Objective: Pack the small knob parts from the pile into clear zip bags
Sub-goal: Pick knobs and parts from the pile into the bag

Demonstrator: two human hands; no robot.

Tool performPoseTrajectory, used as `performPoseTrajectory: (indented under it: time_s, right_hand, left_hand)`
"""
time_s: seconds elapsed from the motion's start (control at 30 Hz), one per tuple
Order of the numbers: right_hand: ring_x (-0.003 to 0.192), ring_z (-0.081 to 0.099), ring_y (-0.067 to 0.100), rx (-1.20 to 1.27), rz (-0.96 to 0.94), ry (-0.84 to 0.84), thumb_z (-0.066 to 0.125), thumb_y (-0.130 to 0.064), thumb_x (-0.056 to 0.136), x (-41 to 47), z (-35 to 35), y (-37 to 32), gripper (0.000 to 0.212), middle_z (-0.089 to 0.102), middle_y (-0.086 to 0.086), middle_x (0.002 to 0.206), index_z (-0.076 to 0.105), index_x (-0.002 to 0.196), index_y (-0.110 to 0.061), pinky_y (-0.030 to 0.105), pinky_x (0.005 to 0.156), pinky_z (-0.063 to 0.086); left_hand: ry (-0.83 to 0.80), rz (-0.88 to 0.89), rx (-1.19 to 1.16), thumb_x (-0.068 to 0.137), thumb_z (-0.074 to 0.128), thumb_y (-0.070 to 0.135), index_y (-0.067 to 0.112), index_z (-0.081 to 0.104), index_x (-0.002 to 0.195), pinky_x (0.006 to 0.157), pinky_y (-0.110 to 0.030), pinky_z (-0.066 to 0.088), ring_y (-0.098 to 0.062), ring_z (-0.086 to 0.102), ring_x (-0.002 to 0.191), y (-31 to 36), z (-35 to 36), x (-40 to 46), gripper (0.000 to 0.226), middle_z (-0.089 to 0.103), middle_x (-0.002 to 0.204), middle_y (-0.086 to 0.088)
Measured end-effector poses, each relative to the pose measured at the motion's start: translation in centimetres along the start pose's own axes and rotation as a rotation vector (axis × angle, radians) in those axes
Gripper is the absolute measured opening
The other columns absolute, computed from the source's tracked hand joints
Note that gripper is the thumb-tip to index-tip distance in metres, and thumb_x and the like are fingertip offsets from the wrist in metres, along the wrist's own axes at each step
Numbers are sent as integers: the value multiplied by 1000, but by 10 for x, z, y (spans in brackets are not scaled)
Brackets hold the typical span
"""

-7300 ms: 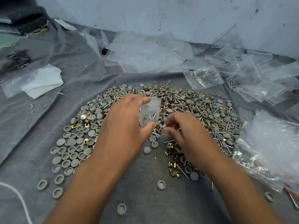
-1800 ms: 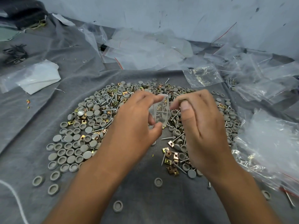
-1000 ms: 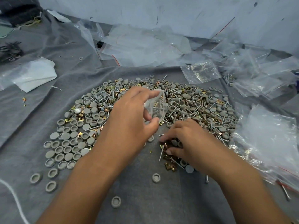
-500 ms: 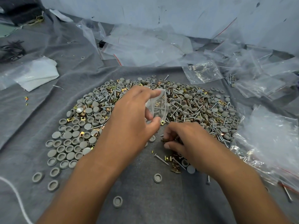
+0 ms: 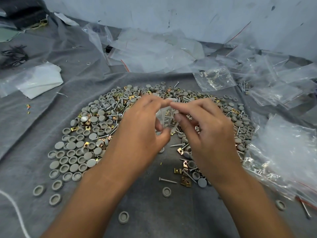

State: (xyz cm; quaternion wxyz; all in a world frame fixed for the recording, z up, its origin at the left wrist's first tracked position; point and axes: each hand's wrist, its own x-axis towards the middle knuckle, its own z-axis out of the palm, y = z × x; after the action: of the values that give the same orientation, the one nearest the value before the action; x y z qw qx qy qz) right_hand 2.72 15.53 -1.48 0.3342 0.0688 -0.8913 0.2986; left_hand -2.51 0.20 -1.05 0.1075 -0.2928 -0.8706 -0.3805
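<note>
We hold the small clear plastic zip bag [image 5: 167, 120] upright above the middle of the pile of grey round knob caps, brass clips and steel screws [image 5: 96, 134], so dropped parts fall back among the rest. Our left hand [image 5: 142, 133] pinches the bag's side between thumb and curled fingers. Our right hand [image 5: 204, 133] is at the bag's mouth, fingertips pinched; what they grip we cannot tell. Filled clear bags [image 5: 283, 152] lie to the right on the grey cloth [image 5: 154, 212].
</note>
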Motion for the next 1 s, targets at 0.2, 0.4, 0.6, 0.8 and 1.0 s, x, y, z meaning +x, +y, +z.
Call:
performPoseTrajectory:
  time_s: [0.2,0.4,0.6,0.8,1.0]
  right_hand:
    - [80,58,12,89,-23,252,68,-19,98,2,-6,-4,8,62,-8,94,62,104,-21,18,74,42]
    - [94,59,11,1,8,72,72,-20,95,2,1,-2,9,65,-9,102,72,104,-19,15,84,40]
    - [103,57,9,-11,36,39,66,-13,99,4,-5,9,25,58,-12,113,66,121,-26,25,86,46]
    - [107,61,11,165,27,65,62,-29,101,10,-11,3,18,66,-13,112,64,119,-27,30,86,49]
    - [77,58,4,494,209,186,62,-27,100,9,-13,-7,9,63,-16,83,65,97,-34,20,71,47]
  left_hand:
    - [-7,-28,9,80,81,19,31,59,133,82,-5,38,-5,59,78,0,-1,-1,58,54,112,18]
    - [-1,-9,-35,80,79,14,26,62,131,84,-16,45,-5,59,75,0,-3,0,55,57,109,12]
    - [94,74,34,87,68,2,25,64,128,93,-14,42,3,56,93,2,-7,0,47,62,118,14]
    - [242,325,-24,90,61,-2,23,72,117,93,-34,51,-9,64,108,6,-16,0,38,70,114,11]
    - [175,-58,-738,96,63,31,30,64,112,81,-17,52,-11,71,99,9,-17,3,17,74,107,9]
